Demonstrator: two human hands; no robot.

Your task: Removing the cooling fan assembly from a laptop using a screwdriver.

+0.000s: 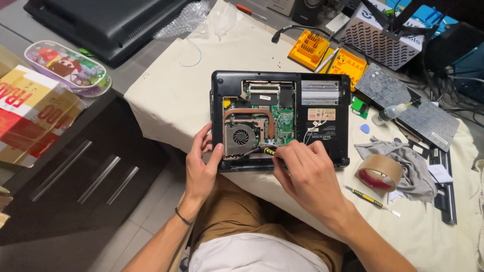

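1. The opened laptop [280, 120] lies bottom-up at the centre of the frame on a cream cloth [171, 85] spread over the counter, with its green circuit board, copper heat pipe and round fan [241, 137] exposed.
2. The left hand [200, 166] grips the laptop's lower left corner, thumb on the edge beside the fan, fingers curled against the side.
3. The right hand [307, 174] rests on the laptop's lower edge, its fingers pressed together and pinching a small screwdriver [268, 150] with a black-and-yellow handle, whose tip points toward the board just below the fan.
4. At lower right of the frame a roll of brown tape [379, 172] sits on a grey rag [403, 163], with a second thin screwdriver [370, 199] lying just below it.
5. A detached keyboard [409, 103] lies at the right, and two orange bit holders [327, 55] lie above the laptop.
6. A colourful oval case [68, 66] sits at the upper left.
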